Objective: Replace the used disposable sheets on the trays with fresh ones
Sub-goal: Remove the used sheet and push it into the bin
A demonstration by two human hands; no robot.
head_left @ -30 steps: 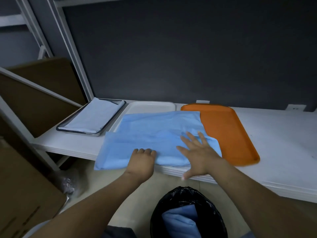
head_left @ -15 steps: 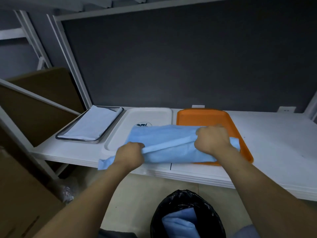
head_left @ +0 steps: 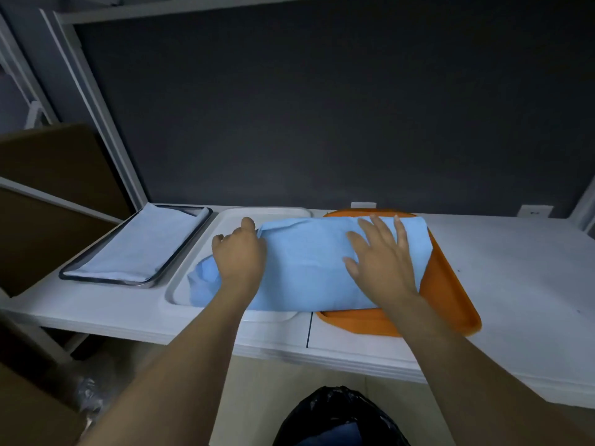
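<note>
While both hands work on it, one folded blue sheet [head_left: 306, 262] lies across two trays, its left end in the white tray [head_left: 196, 259] and its right end on the orange tray [head_left: 450, 294].

Trays counted: 3, side by side in a row on the shelf [head_left: 515, 268].
- metal tray [head_left: 106, 280], leftmost, lined with one pale sheet [head_left: 141, 243] lying flat inside its rim.
- white tray, middle, just beside the metal one; its bare floor shows to the left of the blue sheet.
- orange tray, rightmost; its near and right parts are uncovered.

Sheets counted: 3 — blue, pale, and one binned sheet [head_left: 328, 437], dark blue, inside the black-bagged bin [head_left: 338, 410] on the floor below the shelf edge.

Hands: 2.
- left hand [head_left: 240, 255]: fingers curled over the blue sheet's left end, gripping it, thumb toward the far edge.
- right hand [head_left: 381, 262]: flat on the sheet's right half, fingers straight and spread, pressing down over the orange tray.
</note>
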